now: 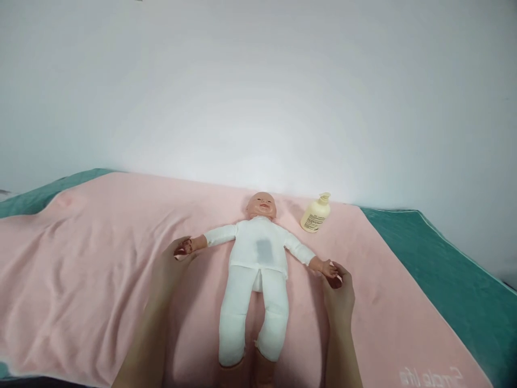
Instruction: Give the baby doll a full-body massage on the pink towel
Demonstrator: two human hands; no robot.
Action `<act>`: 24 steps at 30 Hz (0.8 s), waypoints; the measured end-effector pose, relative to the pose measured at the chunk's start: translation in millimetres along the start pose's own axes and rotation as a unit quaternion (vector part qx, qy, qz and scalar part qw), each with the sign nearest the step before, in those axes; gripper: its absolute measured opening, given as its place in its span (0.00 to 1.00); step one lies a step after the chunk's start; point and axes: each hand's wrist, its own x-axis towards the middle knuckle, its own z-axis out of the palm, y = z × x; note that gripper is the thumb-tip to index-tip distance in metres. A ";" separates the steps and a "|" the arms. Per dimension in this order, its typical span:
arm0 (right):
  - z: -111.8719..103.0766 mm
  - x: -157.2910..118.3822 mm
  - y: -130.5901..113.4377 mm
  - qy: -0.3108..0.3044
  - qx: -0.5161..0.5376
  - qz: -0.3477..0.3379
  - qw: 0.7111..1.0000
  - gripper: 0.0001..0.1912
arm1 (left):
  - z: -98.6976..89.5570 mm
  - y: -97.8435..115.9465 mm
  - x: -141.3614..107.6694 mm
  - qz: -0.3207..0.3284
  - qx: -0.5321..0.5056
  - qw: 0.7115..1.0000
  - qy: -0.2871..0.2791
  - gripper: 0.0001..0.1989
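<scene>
Doll (246, 245) on its back between my two hands, an arm spread toward each.
It lies face up on the pink blanket (388, 318), long axis running near to far, head at the far end and legs toward me, about equally close to either hand. My left hand (172, 264) is partly curled, thumb and fingers closed lightly about the doll's small hand on the left; my right hand (339, 288), a little nearer me, pinches the one on the right the same way. The bottle (315, 216) stands beyond, far right of the doll.
</scene>
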 end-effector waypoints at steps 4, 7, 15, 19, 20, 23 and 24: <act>11.0 2.0 -10.2 0.007 0.114 -0.047 0.992 0.33 | 4.4 24.3 3.9 0.042 -0.027 0.997 0.065 0.29; 24.5 5.0 -29.4 0.003 0.152 -0.122 0.981 0.29 | 14.7 51.2 5.0 0.131 -0.074 0.988 0.044 0.30; 67.1 -13.2 -46.0 -0.174 0.082 -0.374 0.907 0.19 | 57.7 84.2 -1.0 0.356 -0.069 0.900 -0.240 0.29; 76.6 -27.7 -35.2 -0.232 0.038 -0.452 0.861 0.22 | 69.7 76.4 -3.9 0.350 -0.060 0.892 -0.279 0.31; 77.6 -29.3 -33.6 -0.235 0.031 -0.467 0.852 0.24 | 71.0 74.9 -4.3 0.345 -0.060 0.892 -0.285 0.31; 78.2 -29.5 -31.6 -0.239 0.017 -0.494 0.836 0.27 | 72.4 72.8 -4.8 0.330 -0.062 0.891 -0.307 0.31; 78.0 -29.0 -31.5 -0.241 0.012 -0.500 0.832 0.28 | 72.5 72.6 -4.7 0.324 -0.064 0.890 -0.313 0.30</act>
